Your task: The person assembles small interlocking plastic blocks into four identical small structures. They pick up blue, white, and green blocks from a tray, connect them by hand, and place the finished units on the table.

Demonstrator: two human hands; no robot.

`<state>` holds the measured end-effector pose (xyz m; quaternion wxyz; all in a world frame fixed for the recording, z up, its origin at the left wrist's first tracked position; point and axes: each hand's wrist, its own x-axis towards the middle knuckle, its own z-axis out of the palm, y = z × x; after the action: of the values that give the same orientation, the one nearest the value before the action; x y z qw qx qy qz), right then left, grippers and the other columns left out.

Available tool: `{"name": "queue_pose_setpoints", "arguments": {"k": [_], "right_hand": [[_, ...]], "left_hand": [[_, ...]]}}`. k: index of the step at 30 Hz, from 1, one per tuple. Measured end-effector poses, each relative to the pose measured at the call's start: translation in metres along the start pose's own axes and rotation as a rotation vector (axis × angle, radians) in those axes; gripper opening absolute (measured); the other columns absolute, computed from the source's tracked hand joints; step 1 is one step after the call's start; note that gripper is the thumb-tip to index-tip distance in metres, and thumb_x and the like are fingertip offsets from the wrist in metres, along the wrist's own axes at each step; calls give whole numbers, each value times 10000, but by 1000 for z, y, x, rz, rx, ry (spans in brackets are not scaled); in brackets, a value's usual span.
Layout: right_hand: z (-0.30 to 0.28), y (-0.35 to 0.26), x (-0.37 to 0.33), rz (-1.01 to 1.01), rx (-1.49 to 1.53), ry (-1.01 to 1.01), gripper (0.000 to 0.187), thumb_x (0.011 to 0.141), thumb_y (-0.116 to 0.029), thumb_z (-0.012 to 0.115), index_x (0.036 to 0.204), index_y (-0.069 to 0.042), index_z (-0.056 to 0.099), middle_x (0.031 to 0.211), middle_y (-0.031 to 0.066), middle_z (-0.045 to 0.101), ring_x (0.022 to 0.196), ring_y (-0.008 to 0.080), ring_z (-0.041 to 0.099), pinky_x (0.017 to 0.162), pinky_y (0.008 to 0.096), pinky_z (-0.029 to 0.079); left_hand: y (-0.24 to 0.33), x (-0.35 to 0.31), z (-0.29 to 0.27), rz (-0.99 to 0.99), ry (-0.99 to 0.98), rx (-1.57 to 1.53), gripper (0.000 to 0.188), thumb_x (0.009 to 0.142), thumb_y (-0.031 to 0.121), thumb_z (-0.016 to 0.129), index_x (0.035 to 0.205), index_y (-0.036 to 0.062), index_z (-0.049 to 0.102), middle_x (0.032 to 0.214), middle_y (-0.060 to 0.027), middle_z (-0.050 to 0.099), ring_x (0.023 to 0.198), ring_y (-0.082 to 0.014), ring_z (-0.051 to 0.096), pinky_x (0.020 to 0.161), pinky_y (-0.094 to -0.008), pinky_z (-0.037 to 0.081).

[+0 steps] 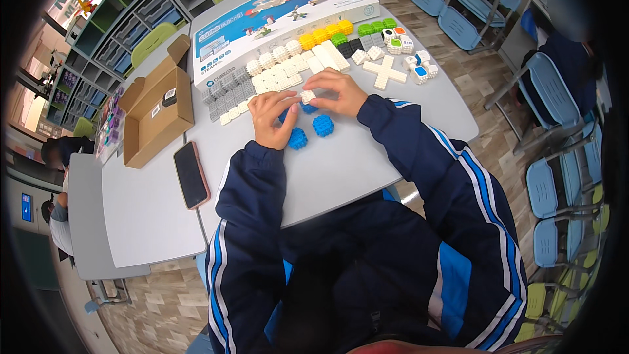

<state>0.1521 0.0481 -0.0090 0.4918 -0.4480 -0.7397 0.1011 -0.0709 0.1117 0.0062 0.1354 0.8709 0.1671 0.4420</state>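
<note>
Dark blue sleeves [252,177] with white and light blue stripes reach over the pale grey bench [354,170]. A phone [192,176] with a dark screen lies on the bench, off to the left. Closer to the hands sit bumpy blue blocks [323,126]; two are easy to see, and more blue peeks out from under the hands.

Just past them, the right hand [337,95] has its thumb and finger pinching a small white block [306,96], which is up between the two hands. The left hand [272,118] is bent around from the other side, its tips right by the block. I cannot tell if they squeeze it too.

The step in hand looks like handling this one little block. The next move seems to call for a soft, steady pinch, because it is tiny and could slip.

Farther on are rows of grey blocks [229,85], flat white blocks [278,77] and yellow blocks [324,33]. A white cross [384,72] lies to the right. An open cardboard box [164,136] is on the left. Behind the rows is a big picture box [282,16], and then shelves [131,13].
</note>
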Motion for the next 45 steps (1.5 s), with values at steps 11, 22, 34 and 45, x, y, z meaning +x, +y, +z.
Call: {"name": "queue_pose_setpoints", "arguments": {"k": [11, 22, 34, 45], "right_hand": [[1, -1, 0, 1, 8, 1, 333, 814, -176, 785, 1129, -86, 725, 1105, 85, 693, 1081, 263, 619, 935, 377, 501], [0, -3, -1, 24, 39, -14, 330, 809, -161, 787, 1123, -82, 726, 1099, 85, 695, 1072, 261, 616, 925, 372, 500], [0, -3, 1, 209, 246, 40, 290, 882, -175, 744, 1161, -98, 726, 1091, 40, 705, 934, 139, 637, 794, 287, 488], [1, 1, 0, 223, 306, 10, 143, 899, -137, 733, 1032, -91, 761, 1102, 39, 712, 958, 121, 639, 764, 257, 466]], "left_hand": [[1, 1, 0, 49, -43, 16, 132, 873, 144, 692, 974, 134, 776, 1057, 17, 740, 1015, -192, 582, 994, -378, 306], [5, 2, -1, 31, -51, 17, 154, 879, 116, 668, 989, 122, 775, 1042, 2, 750, 1024, -210, 582, 995, -369, 324], [4, 2, -1, 44, -55, 8, 169, 883, 122, 662, 1008, 119, 777, 1063, -2, 747, 1029, -210, 581, 990, -366, 330], [-1, 1, 2, 37, -48, -8, 164, 884, 150, 681, 1014, 127, 779, 1055, 22, 751, 1005, -191, 587, 989, -364, 315]]}}
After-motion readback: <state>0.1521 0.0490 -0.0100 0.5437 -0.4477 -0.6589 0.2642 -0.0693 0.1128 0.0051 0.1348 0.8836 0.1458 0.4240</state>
